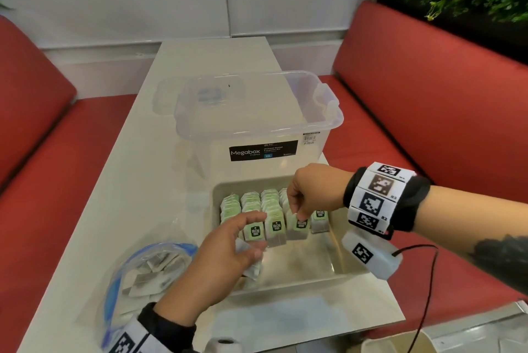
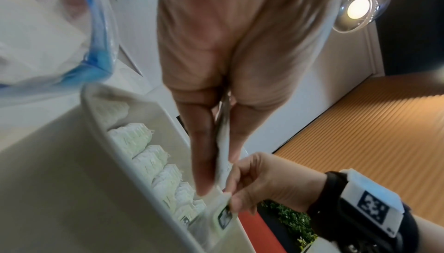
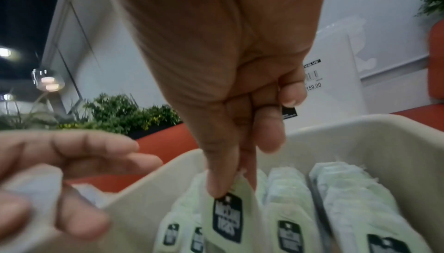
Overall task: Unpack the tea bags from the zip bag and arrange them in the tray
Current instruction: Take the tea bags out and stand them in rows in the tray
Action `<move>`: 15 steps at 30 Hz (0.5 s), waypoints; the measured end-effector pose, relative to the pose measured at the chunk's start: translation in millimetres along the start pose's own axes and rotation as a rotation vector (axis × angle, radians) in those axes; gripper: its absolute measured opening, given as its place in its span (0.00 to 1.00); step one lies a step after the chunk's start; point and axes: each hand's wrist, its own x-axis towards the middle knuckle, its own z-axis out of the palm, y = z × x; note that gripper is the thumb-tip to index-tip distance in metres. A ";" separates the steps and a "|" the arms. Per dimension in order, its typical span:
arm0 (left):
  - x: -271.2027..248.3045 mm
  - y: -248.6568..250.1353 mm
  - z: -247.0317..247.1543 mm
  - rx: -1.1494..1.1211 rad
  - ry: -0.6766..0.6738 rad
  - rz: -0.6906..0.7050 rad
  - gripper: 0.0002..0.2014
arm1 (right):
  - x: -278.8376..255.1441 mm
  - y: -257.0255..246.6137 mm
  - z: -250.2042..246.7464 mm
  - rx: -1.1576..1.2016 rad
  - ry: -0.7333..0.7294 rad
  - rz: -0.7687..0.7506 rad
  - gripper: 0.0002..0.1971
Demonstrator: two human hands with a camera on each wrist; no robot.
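Right hand [image 1: 310, 189] pinching 1 tea bag [image 1: 298, 225] upright among the rows in the beige tray [image 1: 337, 241]. Left hand [image 1: 225, 258] gripping more sachets [image 1: 251, 264] at tray's near-left. Zip bag [image 1: 145, 269] left of tray, holding sachets.

A pale table [image 1: 137, 135] runs up the middle of the head view between red benches. On it, at the centre, stands a clear storage box [image 1: 257, 112]; just below that a beige tray [image 1: 337, 272]; at lower left lies the blue-edged zip bag [image 1: 143, 269].
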 end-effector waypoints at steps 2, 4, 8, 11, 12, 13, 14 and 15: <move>-3.9 -2.7 -1.4 -0.009 0.033 0.000 0.27 | 9.6 3.4 4.4 -0.086 -0.074 0.021 0.06; -7.1 -4.4 -3.3 -0.013 0.050 0.002 0.27 | 20.0 4.8 8.7 -0.162 -0.138 0.026 0.08; -11.3 -6.4 -5.9 -0.025 0.067 -0.004 0.26 | 37.0 4.5 13.9 -0.244 -0.180 0.032 0.06; -13.0 -7.2 -7.2 -0.044 0.071 -0.002 0.26 | 46.1 3.5 16.4 -0.292 -0.153 0.050 0.06; -13.5 -7.3 -7.4 -0.054 0.073 0.000 0.26 | 48.3 3.1 16.8 -0.303 -0.151 0.055 0.06; -13.9 -7.6 -7.4 -0.059 0.074 -0.001 0.26 | 50.0 3.0 17.3 -0.312 -0.154 0.057 0.07; -13.8 -8.1 -7.2 -0.065 0.073 -0.002 0.27 | 51.3 2.9 17.9 -0.315 -0.159 0.057 0.07; -13.5 -8.9 -7.2 -0.072 0.074 -0.003 0.27 | 52.7 3.0 18.7 -0.314 -0.163 0.056 0.07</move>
